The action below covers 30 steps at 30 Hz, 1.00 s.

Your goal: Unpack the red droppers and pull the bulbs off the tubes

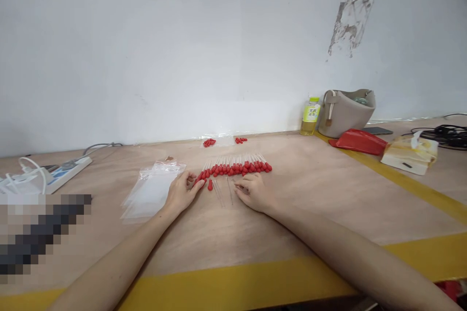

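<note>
A row of slim clear droppers with red rubber bulbs [233, 170] lies on the table, bulbs toward me. At the row's left end is my left hand [181, 191], its thumb and fingers closed about a red bulb. My right hand [255, 191] rests below the row's right part, fingers curled together in a pinch; what they hold, if anything, is too small to make out. Between my hands lie several thin clear tubes [218, 193] and a single red bulb [210, 185].
Clear plastic zip bags [149, 192] are stacked on the left. Farther back lie small groups of red bulbs [209, 143] on clear film. A power strip [69, 175] stands far left. On the right are a drink bottle [309, 116], a grey bag [345, 114], a red pouch [359, 142] and tissues [410, 153].
</note>
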Motion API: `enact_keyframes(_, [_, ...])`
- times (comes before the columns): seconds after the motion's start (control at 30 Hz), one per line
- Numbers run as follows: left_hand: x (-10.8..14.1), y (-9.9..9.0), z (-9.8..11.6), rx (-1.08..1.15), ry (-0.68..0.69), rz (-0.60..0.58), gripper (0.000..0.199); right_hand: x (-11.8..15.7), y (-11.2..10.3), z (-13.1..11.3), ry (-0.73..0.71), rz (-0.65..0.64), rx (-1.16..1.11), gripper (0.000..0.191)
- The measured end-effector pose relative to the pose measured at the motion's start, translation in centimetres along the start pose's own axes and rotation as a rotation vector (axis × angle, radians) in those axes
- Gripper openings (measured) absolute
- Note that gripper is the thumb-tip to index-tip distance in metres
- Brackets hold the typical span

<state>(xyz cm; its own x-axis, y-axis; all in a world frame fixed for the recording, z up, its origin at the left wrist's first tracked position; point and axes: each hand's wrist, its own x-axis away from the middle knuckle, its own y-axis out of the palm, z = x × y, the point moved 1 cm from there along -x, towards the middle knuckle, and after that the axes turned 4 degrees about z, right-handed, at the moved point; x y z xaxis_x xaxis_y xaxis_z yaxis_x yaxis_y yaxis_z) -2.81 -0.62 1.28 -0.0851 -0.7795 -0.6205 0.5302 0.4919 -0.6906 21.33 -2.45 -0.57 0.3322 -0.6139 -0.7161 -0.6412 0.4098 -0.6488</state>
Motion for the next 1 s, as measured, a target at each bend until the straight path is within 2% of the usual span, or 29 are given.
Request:
enact_keyframes(0.07, [0.3, -0.5, 1.3, -0.091, 0.170, 0.019, 0.027, 0.1, 0.0, -0.3, 0.000, -0.053, -0.014, 0.014])
enact_keyframes(0.13, [0.8, -0.9, 2.8, -0.164, 0.344, -0.024, 0.027, 0.1, -0.2, -0.6, -0.003, -0.095, -0.029, 0.020])
enact_keyframes(0.23, [1.6, -1.2, 4.6, -0.238, 0.463, -0.084, 0.030, 0.0, -0.6, -1.1, 0.018, -0.147, -0.060, 0.027])
enact_keyframes(0.33, [2.1, -1.1, 5.3, -0.273, 0.459, -0.118, 0.034, 0.1, -0.9, -1.4, 0.062, -0.191, -0.140, 0.042])
enact_keyframes(0.47, [2.1, -0.9, 4.9, -0.251, 0.452, -0.158, 0.034, 0.4, -0.9, -1.5, 0.062, -0.223, -0.251, 0.071])
enact_keyframes(0.8, [1.9, -0.4, 4.1, -0.204, 0.435, -0.178, 0.028, 0.7, -1.2, -1.9, -0.030, -0.360, -0.301, 0.090])
enact_keyframes(0.9, [1.9, -0.5, 4.1, -0.192, 0.403, -0.128, 0.026, 0.7, -1.3, -1.8, -0.014, -0.397, -0.337, 0.089])
enact_keyframes(1.0, [1.2, -0.5, 4.0, -0.182, 0.355, -0.044, 0.024, 0.7, -1.4, -1.7, -0.002, -0.373, -0.351, 0.086])
